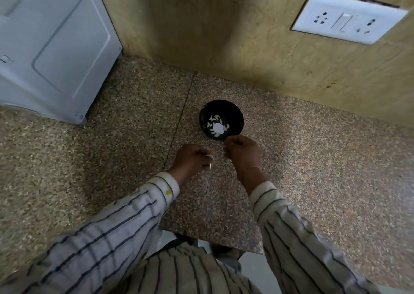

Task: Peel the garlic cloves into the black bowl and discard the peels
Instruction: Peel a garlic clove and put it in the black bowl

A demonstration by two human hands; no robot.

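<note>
Sitting on the counter (291, 159) is the bowl (235, 114), with a small heap of white cloves (216, 127) at its bottom. The right hand (243, 151) is just in front of the bowl, at the near rim, and its fingers are curled in tight. It may be pinching a clove, but the thing inside is too small and hidden to tell. The left hand (191, 159) is a little way to the left, close to the right hand but not touching it. Its fingers pinch a thin pale bit of peel (210, 162) that hangs down from the fingertips. The bowl lies straight ahead of the right hand, so that hand is the nearer one and looks ready to drop its piece over the rim. The left hand would need to go somewhere else with the peel, and no bin shows here. Farther off, a white box (56, 47) stands at the back left, and a switch plate (347, 18) sits on the wall (201, 36).
</note>
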